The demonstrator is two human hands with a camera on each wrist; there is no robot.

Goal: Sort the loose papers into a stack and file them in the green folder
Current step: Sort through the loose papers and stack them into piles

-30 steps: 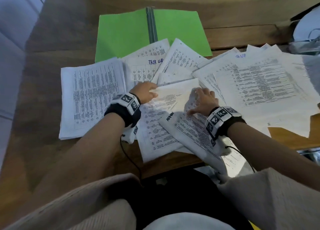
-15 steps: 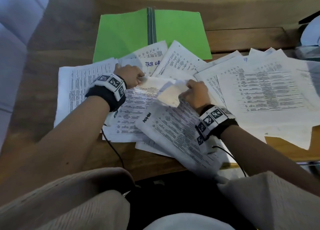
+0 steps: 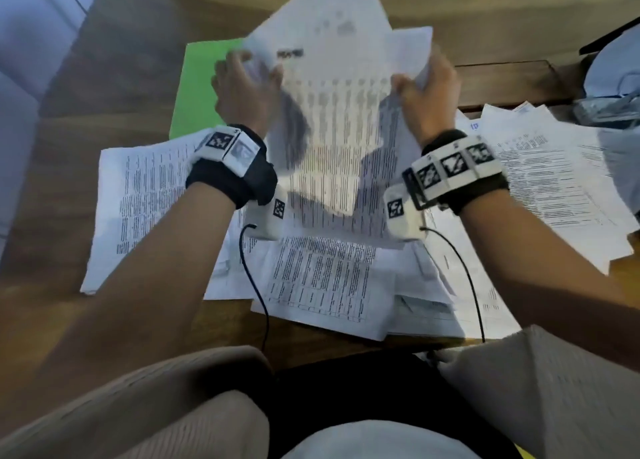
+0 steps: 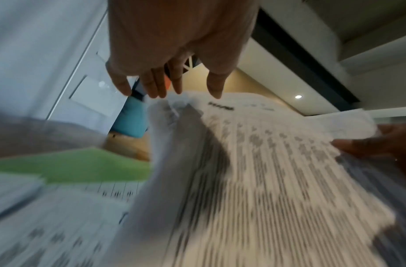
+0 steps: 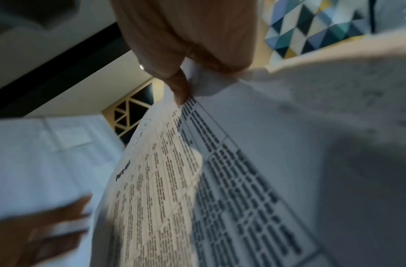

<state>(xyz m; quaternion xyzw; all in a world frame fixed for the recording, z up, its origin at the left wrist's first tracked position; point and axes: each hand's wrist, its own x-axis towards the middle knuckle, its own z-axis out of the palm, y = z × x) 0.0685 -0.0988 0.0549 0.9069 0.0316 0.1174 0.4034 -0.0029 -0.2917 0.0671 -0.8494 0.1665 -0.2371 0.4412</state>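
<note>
Loose papers (image 3: 322, 285) cover the surface's (image 3: 69, 181) near and right side. The held sheets (image 3: 332, 119), flat there earlier, are now lifted: right hand (image 3: 427, 93) pinches their right edge, left hand (image 3: 247, 89) at their left, fingers spread, grip unclear. Print blurred, unreadable. Green folder (image 3: 201, 88) lies open toward the far edge.

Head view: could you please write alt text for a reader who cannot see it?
Both hands, left and right, hold printed sheets raised above a wooden desk. More papers lie scattered below, and a green folder lies behind the left hand.
</note>
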